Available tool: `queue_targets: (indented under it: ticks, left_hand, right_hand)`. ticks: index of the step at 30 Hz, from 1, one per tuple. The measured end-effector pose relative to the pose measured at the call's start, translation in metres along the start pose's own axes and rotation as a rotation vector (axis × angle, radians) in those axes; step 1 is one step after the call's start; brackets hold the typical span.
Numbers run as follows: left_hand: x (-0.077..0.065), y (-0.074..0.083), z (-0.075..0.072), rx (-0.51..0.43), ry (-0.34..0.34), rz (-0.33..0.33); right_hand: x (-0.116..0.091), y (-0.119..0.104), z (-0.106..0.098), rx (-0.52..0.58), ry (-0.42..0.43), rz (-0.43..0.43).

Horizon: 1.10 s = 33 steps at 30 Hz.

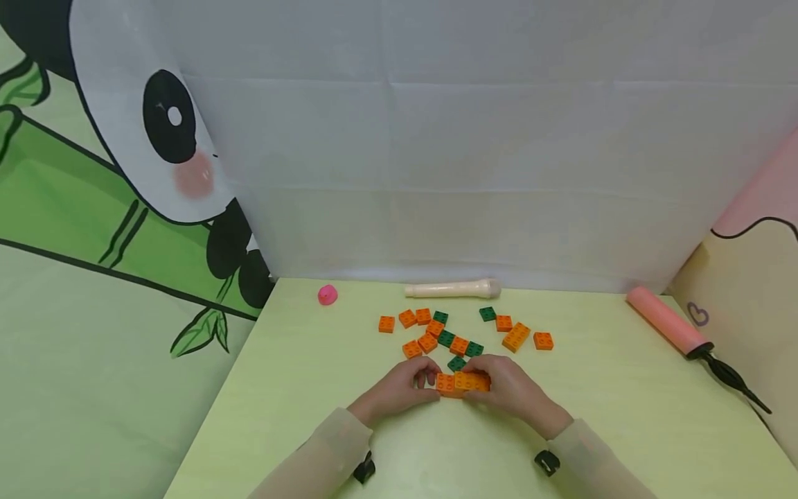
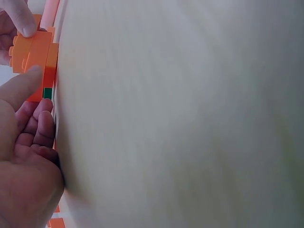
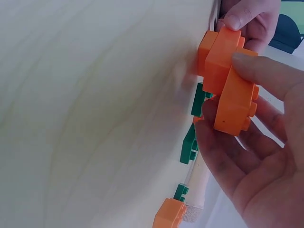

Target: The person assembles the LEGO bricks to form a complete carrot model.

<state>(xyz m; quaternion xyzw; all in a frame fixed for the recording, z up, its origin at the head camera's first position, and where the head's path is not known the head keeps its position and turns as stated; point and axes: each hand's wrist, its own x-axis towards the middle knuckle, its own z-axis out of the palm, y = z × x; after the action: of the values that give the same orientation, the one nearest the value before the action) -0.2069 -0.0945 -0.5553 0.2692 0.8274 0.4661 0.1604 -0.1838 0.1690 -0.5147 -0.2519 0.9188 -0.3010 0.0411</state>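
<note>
Two orange building bricks sit one on the other near the front middle of the table. My left hand [image 1: 399,389] holds the left end of the lower brick [image 1: 445,383], thumb on its near side. My right hand [image 1: 508,382] pinches the upper brick [image 1: 472,381], which is set toward the right of the lower one. In the right wrist view the upper brick [image 3: 233,107] shows its studs facing right, with the right thumb across its near side. Just behind the stack lies a green brick [image 1: 456,364].
Several loose orange and green bricks lie behind the hands, among them a longer orange brick [image 1: 516,337]. A cream microphone-shaped thing [image 1: 451,289] and a small pink object [image 1: 327,294] lie along the back. At right is a pink cylinder with a black handle [image 1: 667,322].
</note>
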Motion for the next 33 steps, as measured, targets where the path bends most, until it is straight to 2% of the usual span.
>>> queue_targets:
  ticks: [33]
  left_hand:
    - [0.0011, -0.001, 0.0027, 0.012, 0.021, -0.003]
  right_hand:
    - [-0.0079, 0.0053, -0.0009, -0.045, 0.005, 0.002]
